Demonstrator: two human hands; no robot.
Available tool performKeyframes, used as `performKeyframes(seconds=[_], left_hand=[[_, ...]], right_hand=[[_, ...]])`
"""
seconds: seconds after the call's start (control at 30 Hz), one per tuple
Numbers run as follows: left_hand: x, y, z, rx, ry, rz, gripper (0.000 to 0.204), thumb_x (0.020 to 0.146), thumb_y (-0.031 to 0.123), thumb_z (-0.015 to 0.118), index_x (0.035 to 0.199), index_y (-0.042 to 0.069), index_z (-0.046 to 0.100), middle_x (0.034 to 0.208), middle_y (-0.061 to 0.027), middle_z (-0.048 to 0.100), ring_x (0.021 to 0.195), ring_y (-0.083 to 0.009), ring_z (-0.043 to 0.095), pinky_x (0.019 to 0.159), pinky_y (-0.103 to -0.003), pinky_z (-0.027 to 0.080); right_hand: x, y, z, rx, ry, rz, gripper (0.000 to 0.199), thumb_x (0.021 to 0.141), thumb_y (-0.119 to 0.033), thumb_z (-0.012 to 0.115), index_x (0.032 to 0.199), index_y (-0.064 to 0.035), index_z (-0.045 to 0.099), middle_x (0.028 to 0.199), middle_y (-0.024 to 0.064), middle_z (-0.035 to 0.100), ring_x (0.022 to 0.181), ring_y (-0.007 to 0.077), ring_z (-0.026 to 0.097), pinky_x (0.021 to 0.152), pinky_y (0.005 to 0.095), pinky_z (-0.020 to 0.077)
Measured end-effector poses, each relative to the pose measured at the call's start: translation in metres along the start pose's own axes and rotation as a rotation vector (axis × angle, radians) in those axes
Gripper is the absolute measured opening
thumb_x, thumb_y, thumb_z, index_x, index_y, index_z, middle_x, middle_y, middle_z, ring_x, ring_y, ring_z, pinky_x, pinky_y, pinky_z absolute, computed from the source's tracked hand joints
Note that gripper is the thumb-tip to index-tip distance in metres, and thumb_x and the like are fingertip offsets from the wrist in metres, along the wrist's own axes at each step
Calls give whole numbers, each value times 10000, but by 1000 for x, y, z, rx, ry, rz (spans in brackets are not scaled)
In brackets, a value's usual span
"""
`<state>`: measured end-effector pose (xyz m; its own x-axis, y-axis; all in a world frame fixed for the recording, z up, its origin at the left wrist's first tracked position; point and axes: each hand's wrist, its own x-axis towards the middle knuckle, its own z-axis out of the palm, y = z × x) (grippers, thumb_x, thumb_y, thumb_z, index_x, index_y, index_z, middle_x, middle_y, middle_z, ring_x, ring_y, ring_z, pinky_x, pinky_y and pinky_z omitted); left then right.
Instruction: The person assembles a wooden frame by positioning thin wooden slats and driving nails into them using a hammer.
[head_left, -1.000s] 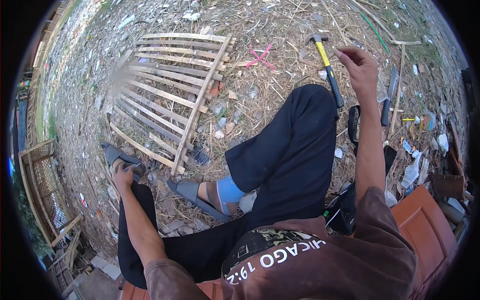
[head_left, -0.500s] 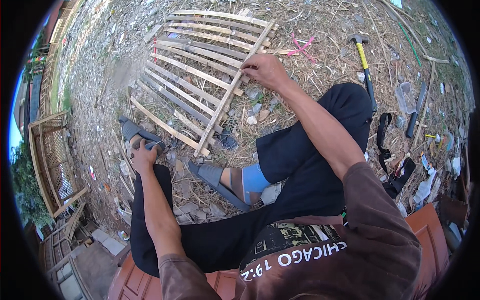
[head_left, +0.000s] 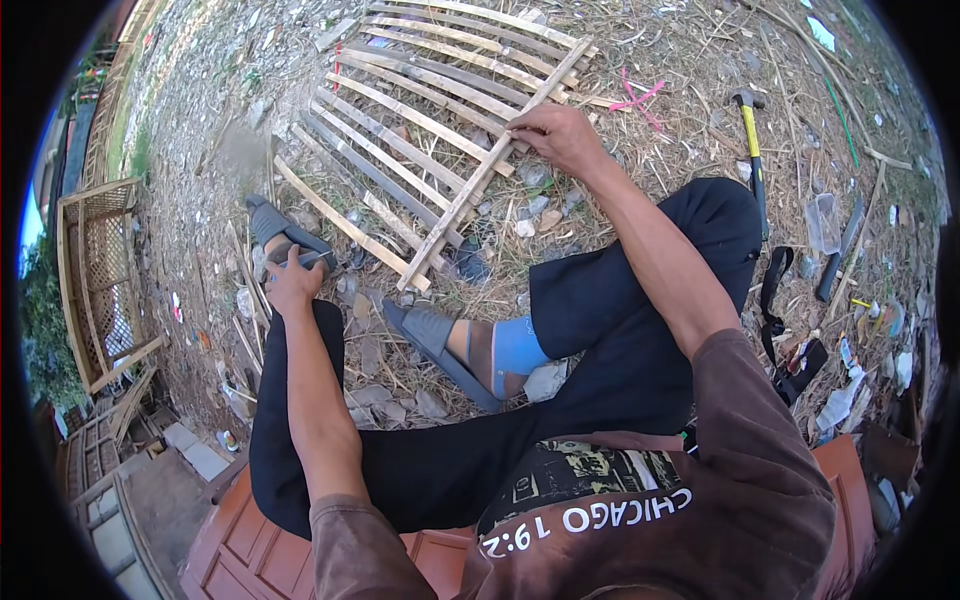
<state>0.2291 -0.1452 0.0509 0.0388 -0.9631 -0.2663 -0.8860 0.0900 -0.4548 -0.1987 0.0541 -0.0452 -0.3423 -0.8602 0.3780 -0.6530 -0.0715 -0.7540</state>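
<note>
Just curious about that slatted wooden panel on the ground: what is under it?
Through the gaps of the slatted panel show dry straw, stones and rubble. The right hand rests on its cross strip. What lies directly beneath the slats themselves is covered.

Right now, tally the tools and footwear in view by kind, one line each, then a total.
Hammer, yellow handle, lying on the ground: 1
Grey slide sandals, one on the right foot, one under the left hand: 2
Bamboo slat panel, touched by the right hand: 1
Total: 4
</note>
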Motion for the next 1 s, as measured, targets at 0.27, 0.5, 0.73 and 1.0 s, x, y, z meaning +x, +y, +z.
performKeyframes(seconds=[0.27,0.5,0.73,1.0], left_hand=[[-4,2,-3,2,-26,0,753,823,559,621,1513,369,386,1607,-253,221,1317,-549,440,1068,-546,406],[-5,3,-3,-11,-20,-6,754,819,557,617,1512,368,388,1609,-254,217,1323,-548,432,1077,-548,396],[-8,4,-6,-24,-16,-6,762,816,562,634,1510,360,393,1606,-259,218,1323,-558,423,1088,-564,375],[-7,5,-3,-59,-22,-5,758,811,548,638,1505,352,406,1604,-267,213,1339,-549,406,1097,-566,360]], right_hand=[[-2,3,-1,26,21,35,139,822,-169,746,950,-121,772,909,77,740,850,265,708,741,363,568],[-3,4,-7,-51,35,-21,133,794,-135,757,920,-97,770,891,86,734,807,276,705,709,370,568],[-5,3,-2,-115,79,-63,108,797,-134,751,895,-93,766,893,94,735,803,278,698,707,382,561],[-12,-4,6,18,52,132,145,849,-136,730,974,-70,764,879,110,741,767,263,703,708,344,547]])
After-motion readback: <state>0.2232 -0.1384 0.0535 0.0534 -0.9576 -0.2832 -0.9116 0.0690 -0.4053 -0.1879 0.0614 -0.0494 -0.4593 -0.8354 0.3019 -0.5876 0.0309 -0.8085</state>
